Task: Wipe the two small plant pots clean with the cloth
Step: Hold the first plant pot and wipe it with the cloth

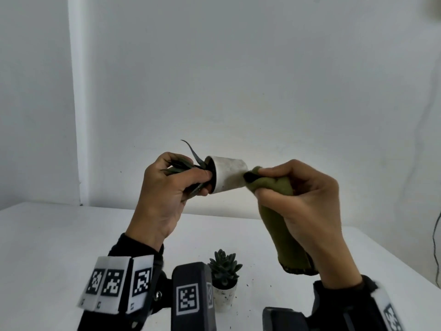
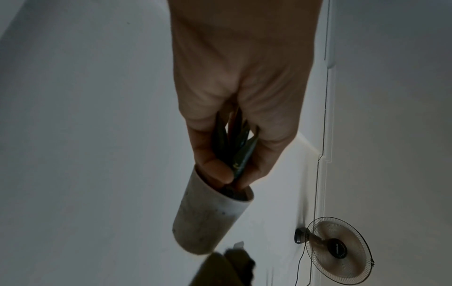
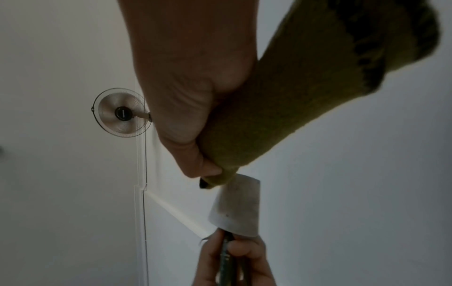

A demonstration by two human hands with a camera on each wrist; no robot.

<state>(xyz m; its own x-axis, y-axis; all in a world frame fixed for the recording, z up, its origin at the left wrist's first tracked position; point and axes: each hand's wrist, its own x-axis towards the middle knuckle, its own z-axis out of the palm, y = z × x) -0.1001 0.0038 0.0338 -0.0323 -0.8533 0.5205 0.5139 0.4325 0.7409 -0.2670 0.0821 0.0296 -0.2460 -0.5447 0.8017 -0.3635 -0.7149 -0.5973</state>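
Left hand (image 1: 167, 187) grip: clenched round plant, pot (image 1: 229, 173) sideways | right hand (image 1: 307, 201) grip: bunching cloth (image 1: 274, 211) against pot base

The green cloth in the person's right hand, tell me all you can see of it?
The green cloth is olive, soft and fuzzy-looking, like fleece, with a dark stitched edge. The right hand grips it bunched, fingers curled round it. Its front tip, where a bit of dark edge shows, presses against the base end of the white pot, which the left hand holds sideways in the air by its leaves. The rest hangs below the hand above the table, not touching it.
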